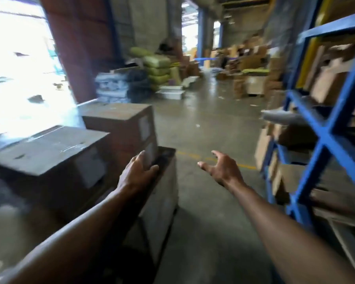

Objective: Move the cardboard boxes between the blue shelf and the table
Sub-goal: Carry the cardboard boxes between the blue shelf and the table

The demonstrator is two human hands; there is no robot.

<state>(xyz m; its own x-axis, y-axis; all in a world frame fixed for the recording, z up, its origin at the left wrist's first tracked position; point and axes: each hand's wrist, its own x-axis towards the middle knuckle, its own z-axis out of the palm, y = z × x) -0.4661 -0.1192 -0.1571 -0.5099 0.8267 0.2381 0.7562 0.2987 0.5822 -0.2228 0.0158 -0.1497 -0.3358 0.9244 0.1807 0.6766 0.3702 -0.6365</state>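
Two brown cardboard boxes stand on the table (166,154) at the left: a near box (49,152) with a pale label, and a taller far box (121,124) behind it. My left hand (137,173) hovers at the table's right corner, fingers spread, beside the far box's lower corner. Over the concrete floor, my right hand (221,167) is stretched out with fingers apart and nothing in it. The blue shelf (334,128) rises at the right, filled with flattened cardboard. The picture is blurred by motion.
A concrete aisle (203,124) runs ahead between table and shelf. Stacked sacks (158,66), bundles (119,87) and white trays (170,93) lie at the back left. More cartons (252,78) pile up at the back right. A bright doorway (19,68) opens at the left.
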